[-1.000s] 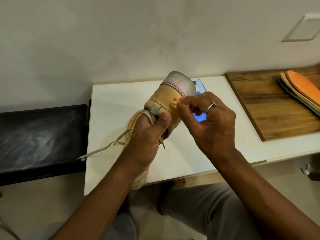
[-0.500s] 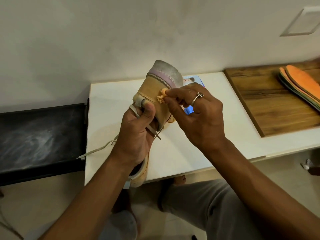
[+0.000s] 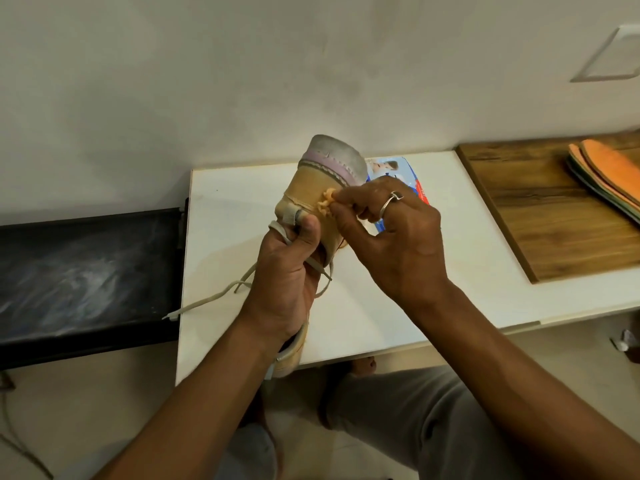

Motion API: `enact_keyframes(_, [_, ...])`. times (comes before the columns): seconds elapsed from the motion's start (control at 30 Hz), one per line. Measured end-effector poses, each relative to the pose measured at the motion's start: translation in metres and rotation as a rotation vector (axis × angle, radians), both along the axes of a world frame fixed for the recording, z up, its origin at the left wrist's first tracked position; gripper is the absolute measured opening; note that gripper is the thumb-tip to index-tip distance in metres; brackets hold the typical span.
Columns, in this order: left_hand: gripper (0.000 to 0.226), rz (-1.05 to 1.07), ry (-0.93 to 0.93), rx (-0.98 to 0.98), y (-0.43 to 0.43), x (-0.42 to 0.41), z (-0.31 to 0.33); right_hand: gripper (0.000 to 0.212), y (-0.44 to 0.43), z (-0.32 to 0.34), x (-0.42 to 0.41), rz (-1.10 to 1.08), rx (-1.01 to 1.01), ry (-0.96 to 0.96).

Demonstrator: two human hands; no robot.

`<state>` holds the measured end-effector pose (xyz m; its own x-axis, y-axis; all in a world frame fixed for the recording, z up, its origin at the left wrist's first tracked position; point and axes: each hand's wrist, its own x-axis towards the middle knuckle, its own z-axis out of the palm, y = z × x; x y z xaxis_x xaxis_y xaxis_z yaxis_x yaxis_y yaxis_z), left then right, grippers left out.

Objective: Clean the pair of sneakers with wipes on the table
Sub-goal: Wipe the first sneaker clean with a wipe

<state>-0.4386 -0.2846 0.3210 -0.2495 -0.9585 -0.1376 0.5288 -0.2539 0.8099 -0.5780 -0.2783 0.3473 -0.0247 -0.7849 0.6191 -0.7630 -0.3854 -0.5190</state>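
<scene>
1. Centre of frame: the fingers (image 3: 341, 199) of the right hand (image 3: 391, 244) pinch one crumpled, yellow-stained wipe (image 3: 325, 200) and press it against the tan side of a sneaker (image 3: 318, 181). Bunching it that small likely concentrates the rub on a single spot.
2. The left hand (image 3: 287, 275) is clenched round the sneaker's lace end, thumb on top, apparently to steady the shoe against the rubbing.
3. The sneaker is held above the white bench (image 3: 433, 271), its grey sole tilted up and away, which turns the side panel towards the wipe. One loose lace (image 3: 207, 301) trails to the bench's left edge.
4. Count: one sneaker in view, its pair not visible; one wipe in use; one blue wipes pack (image 3: 391, 168) lying just behind the sneaker, within reach.
5. Right of frame: one wooden board (image 3: 554, 220) carries stacked insoles (image 3: 609, 171), at least two, orange uppermost, apparently set aside for cleaning.
</scene>
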Motion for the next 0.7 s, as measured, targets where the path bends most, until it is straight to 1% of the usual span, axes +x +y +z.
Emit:
enact_keyframes(0.07, [0.058, 0.012, -0.018, 0.003, 0.0004, -0.0014, 0.0007, 0.017, -0.0006, 0.0019, -0.0025, -0.001, -0.005, -0.030])
enact_keyframes(0.13, [0.061, 0.023, -0.022, 0.003, 0.0009, -0.0024, 0.0003, 0.017, 0.0008, 0.0014, -0.0018, 0.004, 0.000, -0.032])
enact_keyframes(0.27, [0.056, 0.025, -0.010, -0.023, 0.0015, -0.0027, -0.0022, 0.019, 0.0033, -0.0020, 0.0016, 0.018, 0.026, 0.016])
enact_keyframes(0.4, [0.043, 0.031, -0.024, -0.024, 0.0013, -0.0064, -0.0013, 0.017, -0.0007, 0.0055, -0.0051, -0.032, -0.010, -0.031])
enact_keyframes(0.5, [0.036, 0.016, -0.005, -0.030, 0.0028, -0.0059, -0.0043, 0.018, 0.0050, 0.0002, 0.0001, 0.010, 0.020, -0.005])
enact_keyframes(0.6, [0.037, 0.011, -0.011, -0.029, 0.0029, -0.0056, -0.0050, 0.017, 0.0059, -0.0011, 0.0017, 0.033, 0.008, 0.029])
enact_keyframes(0.7, [0.037, 0.021, -0.016, -0.018, 0.0034, -0.0080, -0.0034, 0.013, 0.0001, 0.0066, -0.0048, -0.021, -0.042, -0.031])
